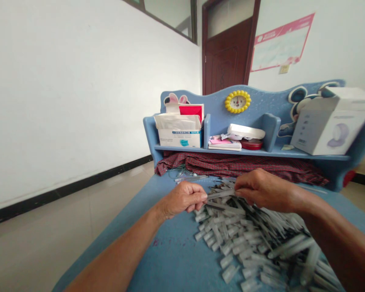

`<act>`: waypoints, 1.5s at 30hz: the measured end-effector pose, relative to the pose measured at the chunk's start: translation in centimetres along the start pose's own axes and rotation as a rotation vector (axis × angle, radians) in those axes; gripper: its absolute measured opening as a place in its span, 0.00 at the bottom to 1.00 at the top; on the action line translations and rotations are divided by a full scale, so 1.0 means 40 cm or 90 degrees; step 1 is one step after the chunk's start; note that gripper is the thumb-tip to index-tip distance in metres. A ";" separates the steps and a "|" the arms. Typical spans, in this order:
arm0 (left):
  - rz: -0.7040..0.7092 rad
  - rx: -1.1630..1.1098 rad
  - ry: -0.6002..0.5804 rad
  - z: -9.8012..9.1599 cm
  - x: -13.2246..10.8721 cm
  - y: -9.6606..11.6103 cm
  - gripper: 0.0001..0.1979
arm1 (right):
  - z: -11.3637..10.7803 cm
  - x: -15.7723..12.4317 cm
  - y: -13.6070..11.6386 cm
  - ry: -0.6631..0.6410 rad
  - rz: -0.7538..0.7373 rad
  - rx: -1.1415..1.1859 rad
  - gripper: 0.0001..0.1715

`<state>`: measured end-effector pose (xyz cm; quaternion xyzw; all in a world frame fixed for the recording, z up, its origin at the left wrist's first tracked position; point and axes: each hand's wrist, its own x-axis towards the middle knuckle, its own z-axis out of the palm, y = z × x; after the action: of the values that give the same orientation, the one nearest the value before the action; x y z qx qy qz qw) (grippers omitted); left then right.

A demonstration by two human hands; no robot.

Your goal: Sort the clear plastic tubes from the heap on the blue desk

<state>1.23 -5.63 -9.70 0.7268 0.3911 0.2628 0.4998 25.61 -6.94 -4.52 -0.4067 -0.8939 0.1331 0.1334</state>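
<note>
A thin clear plastic tube with a dark core [220, 194] is held level between both hands. My left hand [182, 199] pinches its left end with fingers curled in. My right hand [260, 188] grips its right end, fingers closed. Both hands hover over a large heap of similar clear plastic tubes and caps [249, 235] spread on the blue desk [170, 259].
A red plaid cloth [246, 164] lies at the back of the desk under a blue shelf [261, 152]. The shelf holds a box of masks [179, 137], papers, a red tin and a white carton [328, 121]. A yellow clock [237, 101] hangs above. A white wall runs along the left.
</note>
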 end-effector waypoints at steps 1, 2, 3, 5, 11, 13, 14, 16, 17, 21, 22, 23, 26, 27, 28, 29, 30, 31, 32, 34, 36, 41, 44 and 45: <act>0.000 -0.001 -0.002 0.000 -0.001 0.001 0.16 | -0.001 -0.001 -0.003 -0.005 -0.004 0.006 0.13; 0.000 -0.002 -0.005 0.001 -0.001 0.002 0.17 | -0.003 -0.001 -0.007 -0.010 -0.007 0.012 0.13; 0.000 -0.002 -0.009 0.000 -0.002 0.003 0.17 | -0.004 -0.002 -0.010 -0.016 -0.009 0.021 0.13; -0.001 -0.002 -0.017 -0.002 -0.002 0.003 0.17 | -0.008 -0.005 -0.014 -0.029 -0.014 0.046 0.12; -0.010 -0.011 -0.018 -0.035 -0.002 -0.012 0.16 | -0.028 -0.028 -0.002 -0.051 0.029 0.153 0.11; -0.023 -0.011 -0.007 -0.054 -0.002 -0.021 0.15 | -0.039 -0.037 0.005 -0.032 0.054 0.148 0.11; -0.030 -0.011 -0.001 -0.065 -0.001 -0.027 0.15 | -0.046 -0.041 0.009 -0.015 0.064 0.133 0.10; -0.041 -0.014 0.012 -0.088 -0.001 -0.040 0.14 | -0.059 -0.049 0.018 0.019 0.083 0.096 0.10; -0.045 -0.018 0.021 -0.100 -0.001 -0.048 0.14 | -0.066 -0.053 0.023 0.032 0.091 0.082 0.10; -0.061 -0.016 0.083 -0.145 0.000 -0.078 0.14 | -0.084 -0.062 0.036 0.057 0.112 0.030 0.11; -0.065 -0.011 0.102 -0.153 0.001 -0.083 0.14 | -0.083 -0.060 0.037 0.060 0.112 0.008 0.12; -0.069 -0.006 0.120 -0.159 0.002 -0.087 0.14 | -0.078 -0.057 0.039 0.058 0.110 -0.018 0.12; -0.074 0.004 0.148 -0.157 0.005 -0.086 0.14 | -0.051 -0.037 0.043 0.019 0.085 -0.105 0.13; -0.072 0.006 0.146 -0.150 0.006 -0.081 0.14 | -0.040 -0.029 0.046 0.005 0.073 -0.135 0.14; -0.067 0.008 0.138 -0.141 0.006 -0.076 0.14 | -0.029 -0.022 0.050 -0.006 0.063 -0.161 0.14; -0.061 0.010 0.127 -0.130 0.006 -0.069 0.14 | -0.020 -0.016 0.054 -0.013 0.056 -0.181 0.13; -0.054 0.011 0.114 -0.117 0.007 -0.062 0.14 | -0.013 -0.011 0.057 -0.018 0.054 -0.193 0.13; -0.049 0.013 0.102 -0.104 0.007 -0.054 0.13 | -0.010 -0.009 0.060 -0.023 0.055 -0.200 0.13; -0.047 0.014 0.092 -0.091 0.007 -0.046 0.13 | -0.008 -0.009 0.060 -0.028 0.059 -0.201 0.13; -0.048 0.015 0.081 -0.064 0.007 -0.031 0.13 | -0.011 -0.011 0.054 -0.023 0.075 -0.195 0.13; -0.045 0.013 0.076 -0.041 0.006 -0.017 0.12 | -0.015 -0.014 0.038 0.006 0.089 -0.179 0.14; -0.015 0.007 0.057 0.002 0.001 0.007 0.13 | 0.002 -0.008 -0.008 0.058 0.047 -0.091 0.11; 0.002 0.000 0.043 0.019 -0.003 0.013 0.13 | 0.019 0.000 -0.012 0.040 0.012 -0.070 0.10; 0.006 -0.005 0.037 0.023 -0.004 0.014 0.13 | 0.022 0.001 -0.011 0.032 0.003 -0.076 0.11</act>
<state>2.05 -6.34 -9.51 0.7186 0.4011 0.2878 0.4897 24.96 -7.30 -5.18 -0.4189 -0.8958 0.0697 0.1312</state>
